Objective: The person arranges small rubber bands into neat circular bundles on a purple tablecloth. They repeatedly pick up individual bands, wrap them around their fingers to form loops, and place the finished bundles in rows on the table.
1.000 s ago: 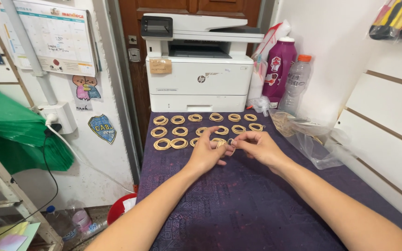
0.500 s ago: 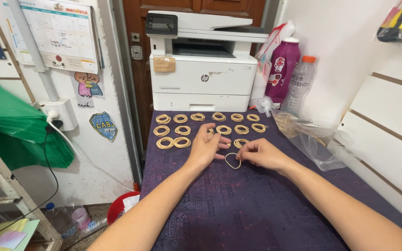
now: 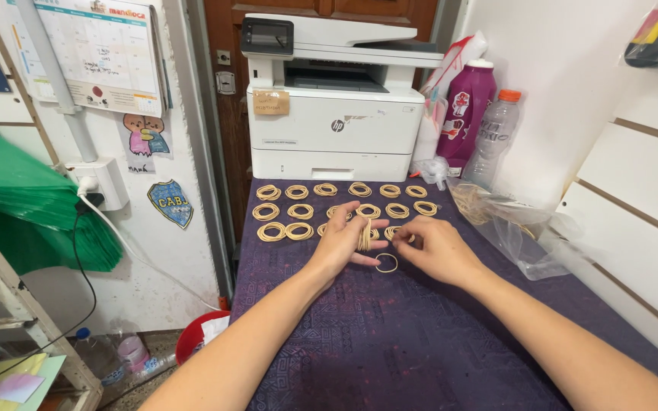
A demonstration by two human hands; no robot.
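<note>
Rubber bands [image 3: 365,235] hung in a small bundle over the fingers of your left hand [image 3: 342,245], which you held palm down with the fingers spread, gripping nothing beyond the bands looped around them. Your right hand [image 3: 437,250] sat just beside it, thumb and fingertips pinched on one strand near that bundle. A single loose band [image 3: 387,263] lay flat on the purple cloth [image 3: 390,342] between your two hands, close under your fingertips. Beyond your hands, more bands were set out in rows of little coils [image 3: 298,212] across the cloth, reaching back to the white printer [image 3: 334,122]. To your right lay a clear plastic bag [image 3: 523,232] with more bands inside, near a purple bottle [image 3: 473,118].
</note>
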